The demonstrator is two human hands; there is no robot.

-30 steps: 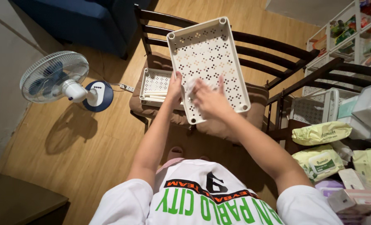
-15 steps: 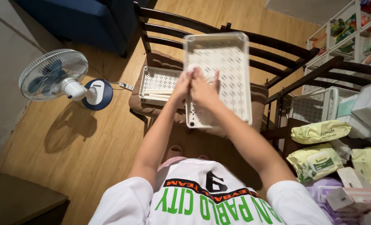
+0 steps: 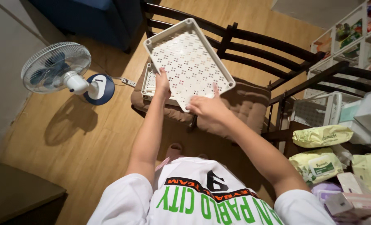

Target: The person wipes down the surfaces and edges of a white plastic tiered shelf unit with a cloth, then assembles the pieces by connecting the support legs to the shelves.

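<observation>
Right hand (image 3: 208, 107): fingers pinching the near corner of the white perforated tray (image 3: 188, 62), forefinger laid up its face. Left hand (image 3: 162, 83): closed on the tray's left edge, the tray held tilted above the cushion (image 3: 243, 106). Risk: edge-only holds may slip, dropping it onto the second tray (image 3: 151, 81) just beyond the left grip.

wooden floor (image 3: 89, 137), dark chairs (image 3: 252, 41), fan (image 3: 56, 68).

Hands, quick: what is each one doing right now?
Left hand: gripping the left edge of the white perforated tray.
Right hand: holding the tray's near corner, index finger extended.
</observation>
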